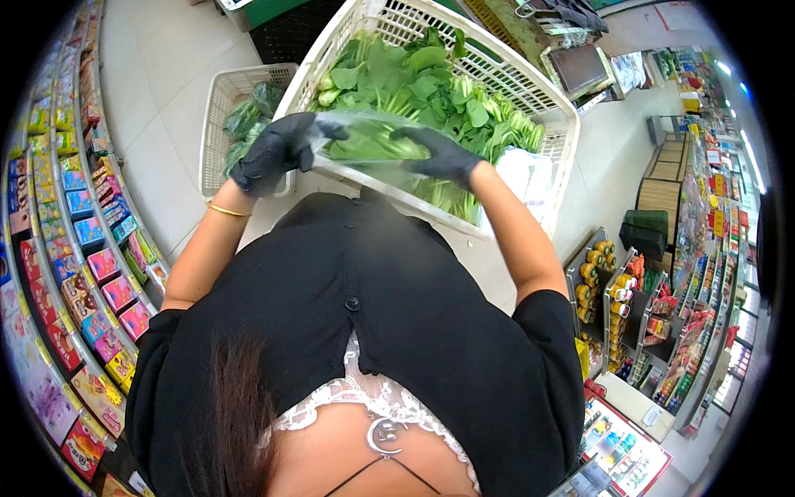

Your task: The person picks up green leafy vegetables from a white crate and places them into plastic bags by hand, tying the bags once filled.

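Both of my hands wear black gloves. My left hand (273, 155) grips one end of a clear plastic bag (363, 118), held over the near side of a large white crate (568, 124). At the bag's other end is my right hand (444, 155), its fingers curled around the film. A bunch of leafy greens (366, 141) shows through the film, pale stems towards my right hand. Whether my right fingertips are inside or outside the film, I cannot tell. Loose leafy greens (428, 81) with pale stems fill much of the crate beneath.
White plastic bags (525, 177) lie in the crate's right corner. A smaller white crate (211, 133) on the left holds bagged greens (248, 118). Shelves of packaged goods (87, 230) curve along the left; more shelving (640, 298) stands right. A scale-like device (577, 68) sits beyond the crate.
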The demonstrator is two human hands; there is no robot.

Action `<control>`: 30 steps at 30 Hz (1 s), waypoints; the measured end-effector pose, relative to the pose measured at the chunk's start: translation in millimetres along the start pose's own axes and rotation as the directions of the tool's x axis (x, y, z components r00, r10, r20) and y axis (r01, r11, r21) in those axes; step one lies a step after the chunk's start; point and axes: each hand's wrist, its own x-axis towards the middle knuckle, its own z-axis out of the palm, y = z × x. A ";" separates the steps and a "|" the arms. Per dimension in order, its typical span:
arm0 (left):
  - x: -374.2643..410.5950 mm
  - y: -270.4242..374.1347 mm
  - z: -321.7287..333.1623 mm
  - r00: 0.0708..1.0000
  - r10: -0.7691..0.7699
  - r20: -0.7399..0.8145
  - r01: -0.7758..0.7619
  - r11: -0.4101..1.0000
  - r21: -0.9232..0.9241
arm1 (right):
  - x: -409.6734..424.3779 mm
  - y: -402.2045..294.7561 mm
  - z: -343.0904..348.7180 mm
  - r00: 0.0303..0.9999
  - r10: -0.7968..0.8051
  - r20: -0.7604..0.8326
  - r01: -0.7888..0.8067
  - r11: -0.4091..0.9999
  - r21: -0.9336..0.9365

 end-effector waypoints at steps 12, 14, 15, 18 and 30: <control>15.5 -67.5 -41.1 0.953 0.184 -0.242 0.038 0.718 0.695 | 3.3 280.6 -82.8 0.546 0.742 -0.388 -0.655 0.667 0.354; 8.4 -73.6 -39.3 0.939 0.182 -0.291 0.071 0.726 0.684 | 19.1 226.3 -73.9 0.541 0.781 -0.311 -0.701 0.624 0.346; 5.8 -65.6 -30.0 0.931 0.091 -0.355 0.120 0.838 0.532 | 18.6 202.0 -75.8 0.524 0.806 -0.274 -0.749 0.590 0.301; 2.4 -63.8 -26.1 0.918 -0.040 -0.394 0.087 0.991 0.102 | 3.1 145.4 -80.6 0.697 0.697 -0.169 -0.574 0.683 0.451; 15.4 -61.0 -26.0 0.917 0.055 -0.396 0.011 0.987 0.162 | -53.4 138.2 -68.8 0.470 0.591 -0.655 -0.397 0.805 0.442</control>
